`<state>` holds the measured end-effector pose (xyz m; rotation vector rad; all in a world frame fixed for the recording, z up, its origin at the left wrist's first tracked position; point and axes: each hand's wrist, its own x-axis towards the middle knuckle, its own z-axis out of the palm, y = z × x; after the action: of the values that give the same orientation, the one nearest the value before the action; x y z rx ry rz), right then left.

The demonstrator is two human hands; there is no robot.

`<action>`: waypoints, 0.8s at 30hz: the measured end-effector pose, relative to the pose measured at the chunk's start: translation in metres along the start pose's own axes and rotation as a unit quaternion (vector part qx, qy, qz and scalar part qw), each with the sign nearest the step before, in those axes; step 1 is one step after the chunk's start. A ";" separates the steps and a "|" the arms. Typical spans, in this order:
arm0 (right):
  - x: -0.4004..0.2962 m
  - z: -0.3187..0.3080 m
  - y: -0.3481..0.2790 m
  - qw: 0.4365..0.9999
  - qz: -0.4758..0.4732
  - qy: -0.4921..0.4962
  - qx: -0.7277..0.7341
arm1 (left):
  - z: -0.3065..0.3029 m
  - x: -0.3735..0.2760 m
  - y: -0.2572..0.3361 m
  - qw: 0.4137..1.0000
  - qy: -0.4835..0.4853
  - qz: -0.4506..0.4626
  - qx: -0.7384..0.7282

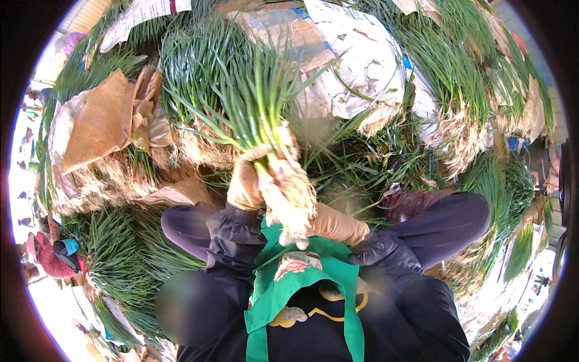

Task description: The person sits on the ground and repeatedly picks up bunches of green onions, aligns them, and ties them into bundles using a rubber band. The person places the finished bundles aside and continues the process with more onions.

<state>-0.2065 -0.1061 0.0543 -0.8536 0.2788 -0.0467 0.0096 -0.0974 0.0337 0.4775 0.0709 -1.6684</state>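
Note:
A bunch of green onions (276, 131) is held before my chest, its leaves pointing away from me and its pale roots towards my apron. My left hand (246, 181), in a tan glove, is wrapped around the stems on the left side. Coming in from the right, my right hand (328, 222), gloved alike, is at the root end (291, 203). The roots partly hide its fingers, so I cannot tell how firmly they grip. Pale fingertips show below the roots. A green apron (307, 267) lies close under both hands.
Stacked green onions (203, 68) stand ahead, with more bunches (457, 77) to the right. Brown paper (99, 120) covers part of the left stack; white sacking (368, 68) lies ahead. Loose leaves (375, 158) are strewn before my crossed legs. A blurred round patch (192, 307) is at lower left.

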 end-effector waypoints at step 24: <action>0.170 0.105 -0.062 0.947 -0.246 0.163 -0.129 | 0.146 -0.132 0.068 0.878 -0.185 0.131 -0.421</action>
<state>-0.0110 -0.0954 0.1282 -1.1628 0.3813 -0.6351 0.0457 -0.0316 0.2272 -0.4772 0.4114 -1.2741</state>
